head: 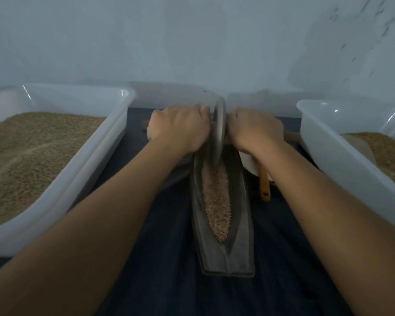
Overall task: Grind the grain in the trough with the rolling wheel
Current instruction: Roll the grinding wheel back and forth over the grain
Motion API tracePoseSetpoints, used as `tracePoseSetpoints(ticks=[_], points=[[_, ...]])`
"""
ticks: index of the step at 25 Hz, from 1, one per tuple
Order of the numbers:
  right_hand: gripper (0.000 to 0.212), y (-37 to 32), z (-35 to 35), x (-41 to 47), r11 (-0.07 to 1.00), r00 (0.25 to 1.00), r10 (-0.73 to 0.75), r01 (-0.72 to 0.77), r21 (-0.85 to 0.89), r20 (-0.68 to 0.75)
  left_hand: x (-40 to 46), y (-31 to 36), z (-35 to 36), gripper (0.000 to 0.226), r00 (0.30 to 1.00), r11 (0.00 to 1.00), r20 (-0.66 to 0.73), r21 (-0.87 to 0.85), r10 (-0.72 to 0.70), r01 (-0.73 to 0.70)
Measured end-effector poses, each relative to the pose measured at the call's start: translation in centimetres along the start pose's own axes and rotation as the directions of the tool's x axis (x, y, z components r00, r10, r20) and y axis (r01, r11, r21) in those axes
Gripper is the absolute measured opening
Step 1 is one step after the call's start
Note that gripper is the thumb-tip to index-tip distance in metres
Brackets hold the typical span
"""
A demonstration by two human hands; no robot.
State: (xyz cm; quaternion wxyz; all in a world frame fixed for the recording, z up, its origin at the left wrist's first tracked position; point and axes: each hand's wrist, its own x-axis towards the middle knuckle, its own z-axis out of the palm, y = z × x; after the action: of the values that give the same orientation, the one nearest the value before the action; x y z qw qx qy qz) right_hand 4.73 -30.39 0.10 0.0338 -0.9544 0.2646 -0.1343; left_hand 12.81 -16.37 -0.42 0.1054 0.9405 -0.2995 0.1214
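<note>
A long grey boat-shaped trough (242,242) lies on the dark cloth, running away from me. A strip of brown grain (216,199) fills its groove. The grey metal rolling wheel (219,131) stands on edge at the far end of the trough, on a wooden axle whose ends stick out at both sides. My left hand (180,127) grips the axle left of the wheel. My right hand (253,128) grips it on the right. Both arms are stretched forward.
A white plastic tub (96,153) of grain stands at the left, and another white tub (324,144) holding grain at the right. A white bowl (249,163) with a yellow-handled utensil (264,185) sits beside the trough under my right wrist. A pale wall stands close behind.
</note>
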Motion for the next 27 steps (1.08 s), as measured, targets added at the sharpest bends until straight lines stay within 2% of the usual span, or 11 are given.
tracePoseSetpoints(ticks=[3,5,10,12,14,16,19,21,23,25,27], points=[[0.058,-0.1,0.3,-2.9,0.998,0.999,-0.051,0.051,-0.042,0.002,-3.4,-0.7,0.4,0.045,0.993,0.996,-0.085,0.033,0.082,-0.079],[0.066,0.3,-0.1,-7.6,0.987,0.986,-0.156,0.153,-0.055,-0.056,-8.0,-1.7,0.0,0.058,0.985,0.987,-0.119,-0.085,0.126,-0.136],[0.067,-0.4,-2.0,-14.5,0.965,0.940,-0.252,0.227,-0.128,-0.230,-14.5,-3.7,-1.6,0.070,0.974,0.940,-0.033,-0.254,0.225,-0.226],[0.066,-0.9,-2.0,-12.8,0.968,0.961,-0.232,0.211,-0.138,-0.154,-13.1,-3.4,-1.4,0.072,0.977,0.951,-0.018,-0.228,0.211,-0.209],[0.057,-0.8,-1.6,-9.0,0.982,0.985,-0.167,0.163,-0.094,-0.039,-9.5,-2.1,-0.7,0.069,0.985,0.979,-0.053,-0.115,0.162,-0.167],[0.043,-0.5,-1.0,-4.2,0.997,0.997,-0.064,0.065,-0.030,0.050,-4.4,-0.9,0.0,0.059,0.991,0.994,-0.079,0.010,0.105,-0.105],[0.029,-0.1,-0.2,-0.3,0.999,0.993,0.029,-0.030,0.010,0.114,0.5,0.4,-0.4,0.043,0.999,0.994,-0.017,0.102,0.037,-0.035],[0.035,0.0,-0.1,-1.3,0.998,0.996,0.039,-0.042,0.043,0.078,-0.5,0.6,-0.3,0.045,0.997,0.988,-0.060,0.149,0.053,-0.044],[0.049,0.1,-0.3,-4.7,0.999,0.999,-0.018,0.016,0.051,0.038,-4.2,0.0,0.1,0.054,0.985,0.988,-0.130,0.118,0.113,-0.098],[0.062,0.2,-0.5,-9.1,0.990,0.986,-0.143,0.143,-0.009,-0.082,-8.8,-1.5,-0.2,0.063,0.977,0.984,-0.131,-0.049,0.166,-0.173],[0.065,0.1,-1.0,-12.9,0.969,0.942,-0.248,0.240,-0.060,-0.227,-12.5,-2.8,-0.7,0.067,0.971,0.960,-0.120,-0.168,0.207,-0.225]])
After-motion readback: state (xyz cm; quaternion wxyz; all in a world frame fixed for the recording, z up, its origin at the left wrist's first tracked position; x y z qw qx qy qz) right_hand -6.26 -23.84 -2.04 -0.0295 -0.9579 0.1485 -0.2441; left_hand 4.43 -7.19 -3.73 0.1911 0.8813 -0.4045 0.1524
